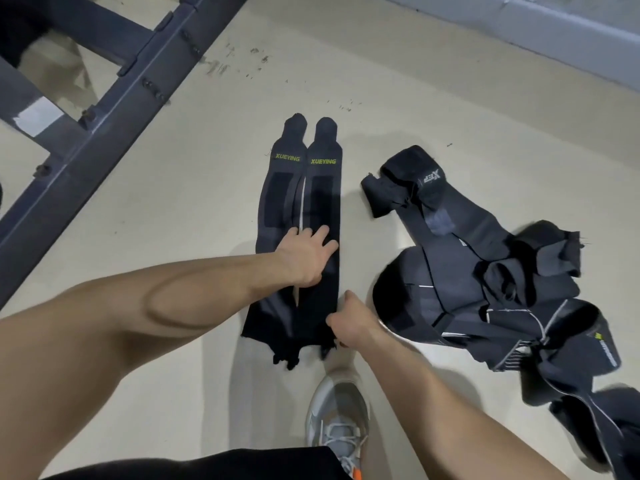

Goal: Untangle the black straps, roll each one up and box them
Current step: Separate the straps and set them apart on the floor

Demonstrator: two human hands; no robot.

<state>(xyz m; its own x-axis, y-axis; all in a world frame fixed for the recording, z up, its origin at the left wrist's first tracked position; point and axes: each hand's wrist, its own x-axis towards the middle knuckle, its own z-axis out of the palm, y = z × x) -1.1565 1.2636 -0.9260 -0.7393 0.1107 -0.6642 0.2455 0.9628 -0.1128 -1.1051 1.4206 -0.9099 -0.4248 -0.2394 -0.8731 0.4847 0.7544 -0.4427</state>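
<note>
I am looking down at a pale beige floor [173, 220], scuffed with small dark marks toward its far edge, where a grey wall base [554, 26] runs across the far right corner. A dark metal frame [114, 98] with bolted cross-bars slants over the far left side of the floor.

In the middle of the floor two black straps lie flat side by side, lengthwise away from me and touching along most of their inner edges. The left strap [277, 202] and the right strap [323, 202] each carry the word "XUEYING" in yellow-green capitals near the narrow far end, with a darker rectangular patch just below it. Their near ends are ragged.

My left grip [306, 256], a bare hand, lies open with its fingers spread, pressing down across both straps at about mid-length. My right grip [349, 322] has its fingers curled and pinches the right strap's outer edge near the near end.

To the right, apart from the flat pair, sits a tangled pile of black straps [485, 282] with thin white edging. One band on top shows a white logo [431, 178] that reads "XTEP", upside down from here. Another yellow-green label lower in the pile is too blurred to read.

Toward the near edge a grey shoe [337, 410] with an orange accent stands on the floor, just beside the strap ends.
</note>
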